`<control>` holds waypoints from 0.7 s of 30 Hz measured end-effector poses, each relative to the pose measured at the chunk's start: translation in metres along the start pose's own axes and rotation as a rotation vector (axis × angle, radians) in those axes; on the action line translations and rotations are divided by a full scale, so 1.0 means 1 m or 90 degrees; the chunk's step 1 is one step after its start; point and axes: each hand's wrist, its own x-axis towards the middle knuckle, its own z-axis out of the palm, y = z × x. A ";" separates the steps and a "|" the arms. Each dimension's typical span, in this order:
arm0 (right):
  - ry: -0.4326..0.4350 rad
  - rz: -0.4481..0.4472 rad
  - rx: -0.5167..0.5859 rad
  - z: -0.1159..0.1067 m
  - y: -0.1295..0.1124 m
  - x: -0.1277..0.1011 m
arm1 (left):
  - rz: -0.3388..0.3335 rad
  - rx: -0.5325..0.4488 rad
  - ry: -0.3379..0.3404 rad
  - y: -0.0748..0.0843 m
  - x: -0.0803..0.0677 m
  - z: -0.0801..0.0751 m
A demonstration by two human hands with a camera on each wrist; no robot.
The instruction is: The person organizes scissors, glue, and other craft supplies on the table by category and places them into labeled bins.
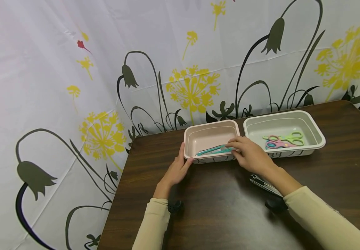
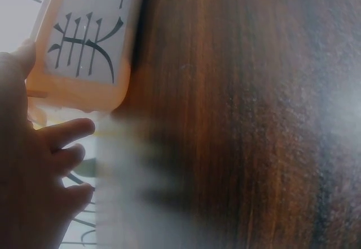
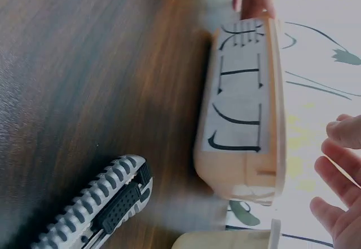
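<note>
A dark wooden table [image 1: 223,215] stands against a white curtain [image 1: 58,69] printed with yellow and dark flowers. Two shallow rectangular trays sit side by side near the table's far edge, almost touching.

The green tray [image 1: 319,137] is the larger and lies nearer the far right corner. It holds two pairs of small scissors crossing each other, the pale green scissors [image 1: 292,136] further back and the pink scissors [image 1: 277,143] nearer the front wall.

The pink tray [image 1: 209,125] sits to its left, nearer the far left corner, with black brush-like markings on its front wall. Inside, close to the front wall, lies a teal utility knife [image 1: 209,150], long and thin, slanting up to the right.

The right hand [image 1: 250,154] reaches over the pink tray's front right corner, its curled fingertips pinching the right end of the teal utility knife, which rests in the tray. The left hand [image 1: 177,170] rests at the tray's front left corner with relaxed, fairly straight fingers, thumb touching the rim, gripping nothing.

A grey and black utility knife [image 3: 96,209] with a ribbed grip lies on the table in front of the trays, partly under the right forearm.
</note>
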 end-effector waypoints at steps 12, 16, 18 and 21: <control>-0.001 0.012 -0.032 -0.032 -0.013 -0.042 | 0.003 -0.004 0.003 -0.002 0.001 0.000; -0.017 0.036 -0.033 -0.038 -0.013 -0.061 | 0.000 -0.003 0.001 -0.002 0.000 0.000; -0.045 0.077 -0.032 -0.040 -0.014 -0.071 | 0.003 -0.008 0.002 -0.001 0.000 0.000; -0.102 0.154 -0.046 -0.041 -0.015 -0.084 | 0.003 -0.011 0.004 -0.001 0.000 0.000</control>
